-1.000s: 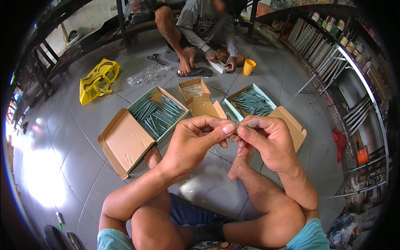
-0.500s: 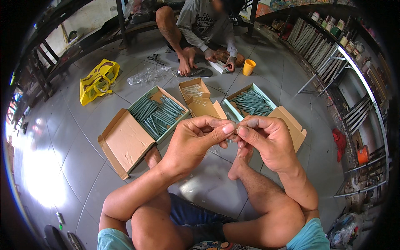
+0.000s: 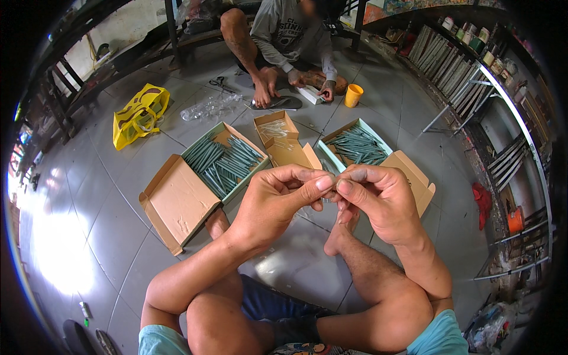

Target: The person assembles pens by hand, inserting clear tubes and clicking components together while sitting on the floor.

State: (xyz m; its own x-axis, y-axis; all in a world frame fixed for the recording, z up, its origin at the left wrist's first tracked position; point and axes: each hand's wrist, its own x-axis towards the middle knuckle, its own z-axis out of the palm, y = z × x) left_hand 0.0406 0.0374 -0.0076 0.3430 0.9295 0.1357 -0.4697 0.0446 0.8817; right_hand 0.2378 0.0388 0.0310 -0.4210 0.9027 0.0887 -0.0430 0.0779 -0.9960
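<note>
My left hand [image 3: 281, 198] and my right hand [image 3: 381, 198] meet fingertip to fingertip in front of me. Both are closed in a pinch, thumbs against forefingers. Whatever sits between the fingertips is hidden or too small to name. Just beyond my left hand is an open cardboard box [image 3: 177, 201], its lid folded out, filled with slim grey-green pointed sticks [image 3: 216, 165]. Behind my right hand another open box [image 3: 409, 168] holds similar grey-green sticks [image 3: 358, 145]. Between the two, a small brown carton [image 3: 290, 155] contains thin clear pieces [image 3: 274, 128].
Across from me a person [image 3: 290, 41] sits on the floor, hands on a small white box [image 3: 309, 94]. A yellow bag [image 3: 139, 115], clear plastic wrapping [image 3: 211, 107], scissors [image 3: 220, 84] and an orange cup [image 3: 353, 96] lie around. A metal-framed rack [image 3: 503, 94] lines the right.
</note>
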